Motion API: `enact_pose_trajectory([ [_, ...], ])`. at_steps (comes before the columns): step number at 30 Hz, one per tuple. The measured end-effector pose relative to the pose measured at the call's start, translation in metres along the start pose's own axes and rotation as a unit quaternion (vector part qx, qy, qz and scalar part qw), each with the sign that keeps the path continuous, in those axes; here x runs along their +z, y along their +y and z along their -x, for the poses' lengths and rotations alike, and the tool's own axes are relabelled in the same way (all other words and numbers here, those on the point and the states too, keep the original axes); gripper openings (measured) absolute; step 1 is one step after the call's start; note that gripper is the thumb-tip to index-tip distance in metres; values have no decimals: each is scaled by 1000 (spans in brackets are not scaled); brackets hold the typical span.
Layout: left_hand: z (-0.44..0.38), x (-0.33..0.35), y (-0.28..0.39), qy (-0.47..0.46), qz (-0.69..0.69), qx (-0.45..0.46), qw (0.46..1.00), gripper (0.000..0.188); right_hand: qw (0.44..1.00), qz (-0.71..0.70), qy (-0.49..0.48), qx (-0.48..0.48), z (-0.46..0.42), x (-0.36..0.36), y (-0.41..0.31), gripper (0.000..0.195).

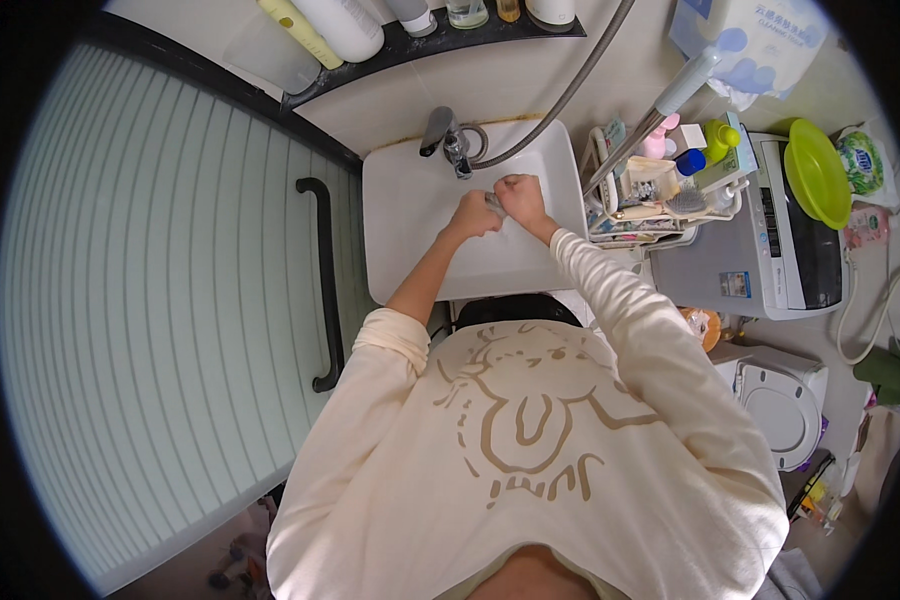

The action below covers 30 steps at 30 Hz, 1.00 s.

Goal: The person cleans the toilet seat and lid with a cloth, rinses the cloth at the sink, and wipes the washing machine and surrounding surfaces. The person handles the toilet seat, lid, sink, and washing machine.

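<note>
Over the white washbasin, both my fists are close together on a small twisted grey cloth. My left hand grips its left end, with the sleeve pushed up near the elbow. At the other end is my right hand, closed around the cloth with the wrist bent. Most of the cloth is hidden inside my fingers. Just behind my hands stands the faucet, its spout above and left of my right hand. A grey flexible hose curves down to the basin beside it.
A black shelf with several bottles runs above the basin. Right of it, a storage rack holds bottles and a hairbrush. Farther right are a washing machine, green basin and toilet. A ribbed glass door borders the left.
</note>
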<state>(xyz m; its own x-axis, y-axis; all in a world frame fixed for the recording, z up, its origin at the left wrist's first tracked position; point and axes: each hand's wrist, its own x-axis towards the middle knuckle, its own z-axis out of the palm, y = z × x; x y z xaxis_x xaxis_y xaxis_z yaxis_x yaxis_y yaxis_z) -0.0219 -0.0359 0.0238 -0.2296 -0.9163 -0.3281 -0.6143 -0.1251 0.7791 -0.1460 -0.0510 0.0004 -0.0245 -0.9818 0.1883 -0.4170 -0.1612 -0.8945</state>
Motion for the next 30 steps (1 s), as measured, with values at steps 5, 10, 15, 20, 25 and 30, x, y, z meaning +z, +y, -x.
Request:
enact_pose_trajectory([
  [5, -2, -31, 12, -160, 131, -69, 976, 23, 998, -15, -11, -54, -9, -4, -19, 22],
  [10, 1, -42, 18, -41, 80, -5, 996, 29, 959, -131, -158, 195, -26, -22, -45, 38],
  [15, -7, -50, 1, 226, -223, 273, 908, 31, 786, -322, -304, 431, -45, -31, -49, 54],
  [20, 11, -44, 22, 215, -330, 233, 889, 29, 719, -402, -293, 485, -41, -21, -41, 48],
  [25, 17, -23, 17, 172, -319, 180, 914, 25, 858, -265, -129, 420, -12, 4, -21, 30],
  [30, 8, -2, -3, 84, -231, 84, 966, 18, 945, -110, -60, 304, 12, 9, -8, 33],
])
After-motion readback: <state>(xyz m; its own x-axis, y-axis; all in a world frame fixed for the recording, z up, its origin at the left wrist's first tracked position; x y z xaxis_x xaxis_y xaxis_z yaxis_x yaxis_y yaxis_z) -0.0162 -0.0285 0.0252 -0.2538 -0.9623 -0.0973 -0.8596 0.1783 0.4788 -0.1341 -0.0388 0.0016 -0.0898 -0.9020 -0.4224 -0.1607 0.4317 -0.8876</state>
